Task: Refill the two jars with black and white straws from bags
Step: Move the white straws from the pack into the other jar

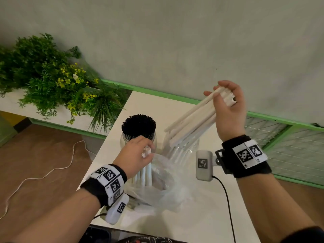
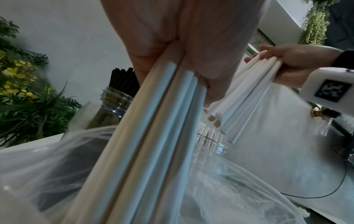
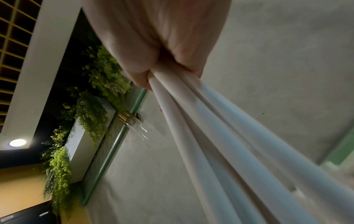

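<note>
Two clear jars stand side by side on the white table point(image 1: 201, 213). The left jar point(image 1: 125, 137) is packed with black straws point(image 1: 138, 124). My right hand point(image 1: 226, 100) grips a bundle of white straws point(image 1: 191, 120), held slanted with the lower ends over the mouth of the right jar point(image 1: 182, 148), which holds white straws. My left hand point(image 1: 138, 155) grips a second bunch of white straws point(image 1: 144, 176) upright, their lower ends inside a clear plastic bag point(image 1: 157, 190) lying in front of the jars. Both grips show close up in the wrist views: left hand point(image 2: 191, 50), right hand point(image 3: 159, 50).
A planter of green foliage with yellow flowers point(image 1: 52, 79) sits left of the table. A grey wall with a green ledge point(image 1: 157, 92) runs behind it. A white cord point(image 1: 43, 176) trails over the brown floor. A black cable point(image 1: 228, 199) crosses the table's right side.
</note>
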`<state>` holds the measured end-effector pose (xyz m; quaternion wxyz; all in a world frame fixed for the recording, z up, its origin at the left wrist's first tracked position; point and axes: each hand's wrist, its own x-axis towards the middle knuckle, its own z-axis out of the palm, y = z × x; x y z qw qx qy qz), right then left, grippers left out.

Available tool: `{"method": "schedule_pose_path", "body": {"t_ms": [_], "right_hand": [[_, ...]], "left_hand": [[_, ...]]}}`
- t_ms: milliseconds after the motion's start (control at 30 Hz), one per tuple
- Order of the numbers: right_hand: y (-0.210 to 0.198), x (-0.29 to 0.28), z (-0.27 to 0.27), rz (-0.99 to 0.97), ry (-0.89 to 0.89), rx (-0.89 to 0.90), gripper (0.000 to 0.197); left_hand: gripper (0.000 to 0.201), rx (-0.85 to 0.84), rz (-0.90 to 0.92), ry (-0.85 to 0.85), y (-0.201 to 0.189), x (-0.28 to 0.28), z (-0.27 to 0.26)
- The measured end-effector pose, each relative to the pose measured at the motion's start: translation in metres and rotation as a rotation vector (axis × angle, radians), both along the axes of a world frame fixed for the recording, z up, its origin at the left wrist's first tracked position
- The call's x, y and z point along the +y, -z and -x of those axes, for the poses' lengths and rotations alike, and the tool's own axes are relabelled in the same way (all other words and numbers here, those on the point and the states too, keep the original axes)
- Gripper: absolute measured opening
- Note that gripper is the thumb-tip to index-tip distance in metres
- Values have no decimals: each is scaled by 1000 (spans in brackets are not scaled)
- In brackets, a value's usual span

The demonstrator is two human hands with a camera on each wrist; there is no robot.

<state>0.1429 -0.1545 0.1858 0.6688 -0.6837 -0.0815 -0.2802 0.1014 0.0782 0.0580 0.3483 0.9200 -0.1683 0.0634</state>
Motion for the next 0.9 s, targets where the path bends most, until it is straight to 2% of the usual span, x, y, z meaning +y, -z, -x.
{"method": "schedule_pose_path", "body": {"t_ms": [100,200,333,533,633,900], "right_hand": [[-4,-7,-14,7,34,-46,27],[0,-15,-27,54,56,-38,26],[13,-23,-37,101,74,12,28],[21,-20,-41,135,72,31,26],[24,-19,-40,126,125,1,27],[54,6,-38,236,81,-26,42]], "left_hand": [[11,-21,-2,19,3,-1,1],[27,-31,2,44,7,-1,1],[10,-29,-15,26,8,0,-1],[10,-31,-20,-1,6,-5,-1],[10,-26,-25,-6,4,-6,-2],[10,-32,-40,-13,5,-9,-6]]}}
